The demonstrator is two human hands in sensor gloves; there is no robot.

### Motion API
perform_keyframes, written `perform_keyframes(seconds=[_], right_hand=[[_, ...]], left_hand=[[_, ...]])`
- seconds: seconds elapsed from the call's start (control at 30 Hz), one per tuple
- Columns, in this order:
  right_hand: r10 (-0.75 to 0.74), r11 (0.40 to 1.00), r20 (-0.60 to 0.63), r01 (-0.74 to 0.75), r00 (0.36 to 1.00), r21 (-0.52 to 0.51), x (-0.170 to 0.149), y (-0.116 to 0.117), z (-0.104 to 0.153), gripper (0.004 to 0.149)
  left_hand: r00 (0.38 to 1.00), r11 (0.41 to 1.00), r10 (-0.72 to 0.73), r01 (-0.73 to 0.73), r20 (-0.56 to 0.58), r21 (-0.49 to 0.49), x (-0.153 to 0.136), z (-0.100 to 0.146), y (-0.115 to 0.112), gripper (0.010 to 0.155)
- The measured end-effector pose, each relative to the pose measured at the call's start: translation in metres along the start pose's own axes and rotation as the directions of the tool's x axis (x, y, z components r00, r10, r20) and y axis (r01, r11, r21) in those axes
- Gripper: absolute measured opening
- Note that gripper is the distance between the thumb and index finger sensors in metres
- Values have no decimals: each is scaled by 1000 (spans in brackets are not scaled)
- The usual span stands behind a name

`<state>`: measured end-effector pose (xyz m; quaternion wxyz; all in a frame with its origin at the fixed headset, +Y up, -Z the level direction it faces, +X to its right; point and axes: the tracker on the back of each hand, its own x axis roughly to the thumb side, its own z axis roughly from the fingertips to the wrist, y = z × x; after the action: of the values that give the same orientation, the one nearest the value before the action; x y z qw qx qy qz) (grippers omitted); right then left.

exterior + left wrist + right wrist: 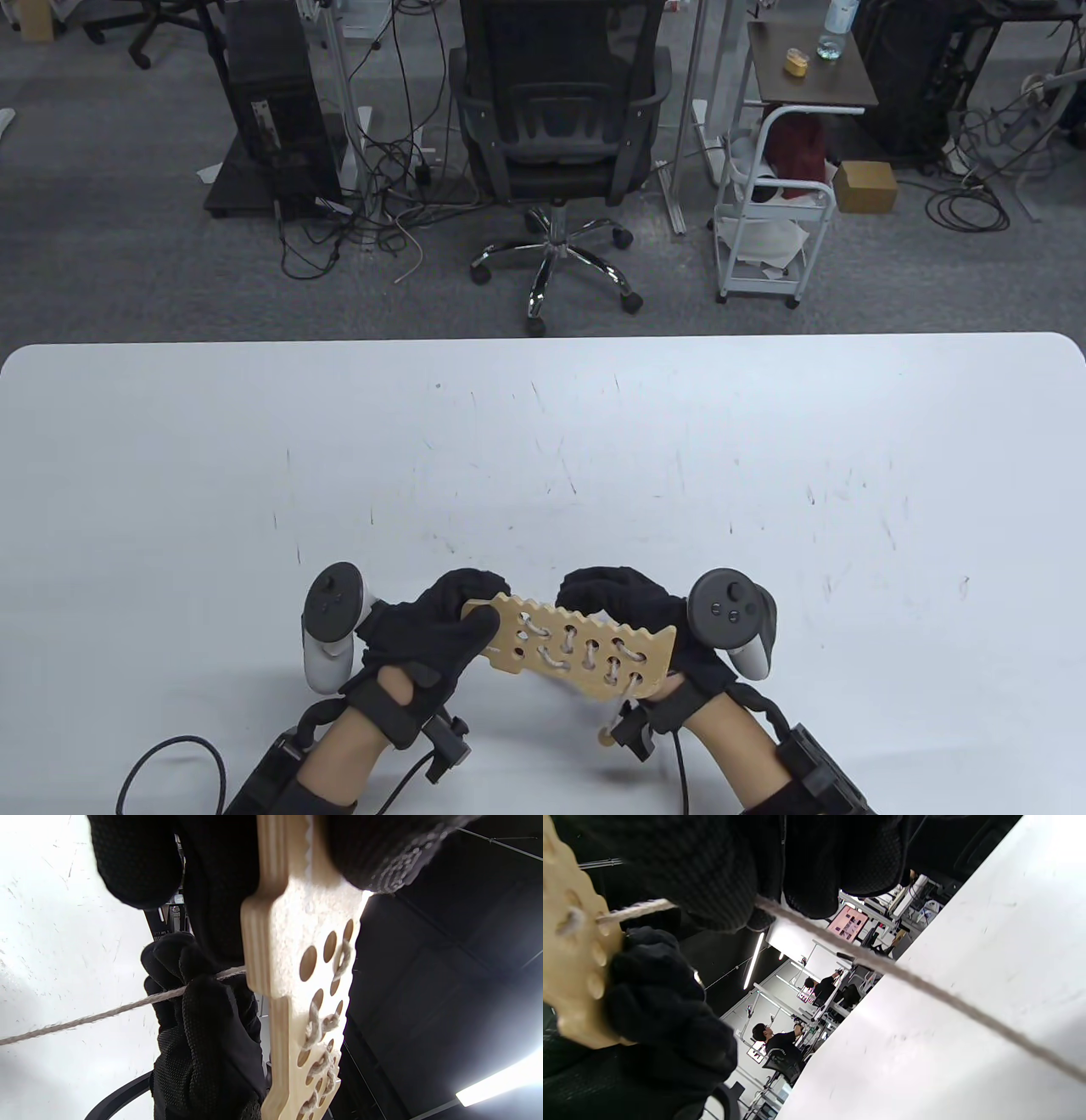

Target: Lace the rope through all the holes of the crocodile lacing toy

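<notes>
Crocodile lacing toy (pixel 570 647) is held above the table's (pixel 543 475) near edge, between my hands. My left hand (pixel 433 641) grips its left end; my right hand (pixel 632 628) pinches the rope (pixel 127 1007) behind it. Bare tabletop extends ahead and sideways. An office chair (pixel 556 127) stands beyond. No legible writing.

From above we look down at the table (pixel 543 441); both wrist views look upward, very near the wooden board (pixel 297 955).

Pale tan crocodile toy (pixel 570 647), off-white rope (pixel 106 1012), black-gloved hands (pixel 433 632), white table (pixel 543 441).
</notes>
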<state>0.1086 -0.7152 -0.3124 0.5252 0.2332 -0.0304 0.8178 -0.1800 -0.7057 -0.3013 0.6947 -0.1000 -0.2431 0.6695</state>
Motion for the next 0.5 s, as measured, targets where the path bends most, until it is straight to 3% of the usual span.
perform_keyframes(seconds=[0.33, 0.5], right_hand=[[207, 977, 11, -206, 978, -46, 0, -17, -1, 38], [203, 976, -30, -205, 979, -73, -8, -26, -2, 38]], left_hand=[[1000, 1000, 19, -19, -4, 12, 2, 0, 5, 52], [1000, 999, 19, -19, 1, 42, 4, 1, 12, 52]])
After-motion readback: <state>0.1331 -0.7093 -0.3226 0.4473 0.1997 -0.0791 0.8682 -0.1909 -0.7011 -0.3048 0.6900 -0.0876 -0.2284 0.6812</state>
